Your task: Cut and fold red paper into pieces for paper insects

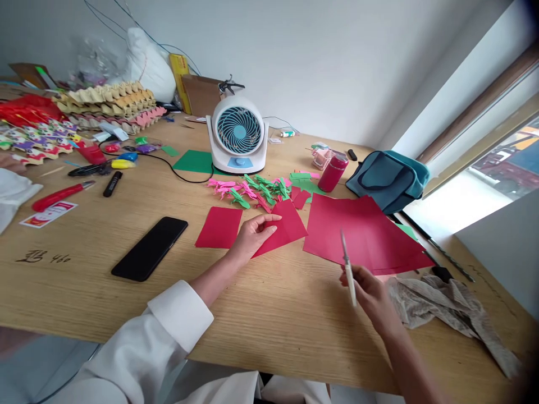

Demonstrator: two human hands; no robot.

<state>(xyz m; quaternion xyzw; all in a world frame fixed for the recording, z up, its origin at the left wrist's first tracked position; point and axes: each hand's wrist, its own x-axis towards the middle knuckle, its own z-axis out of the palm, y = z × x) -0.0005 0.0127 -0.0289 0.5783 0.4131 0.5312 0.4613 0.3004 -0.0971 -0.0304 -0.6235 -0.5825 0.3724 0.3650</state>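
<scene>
My left hand (251, 234) pinches a red paper piece (286, 227) at its left edge, on the wooden table (269, 314). A smaller red paper rectangle (219, 227) lies just left of that hand. My right hand (370, 294) is closed round a thin pair of scissors (347, 266), blades pointing up and away. Right behind the scissors lies a stack of large red paper sheets (362, 233).
A black phone (150, 248) lies left of my hands. Small pink and green folded paper figures (252, 191) sit before a white desk fan (238, 134). A red bottle (332, 171), a teal bag (389, 179) and a crumpled cloth (450, 306) are on the right. Craft clutter fills the far left.
</scene>
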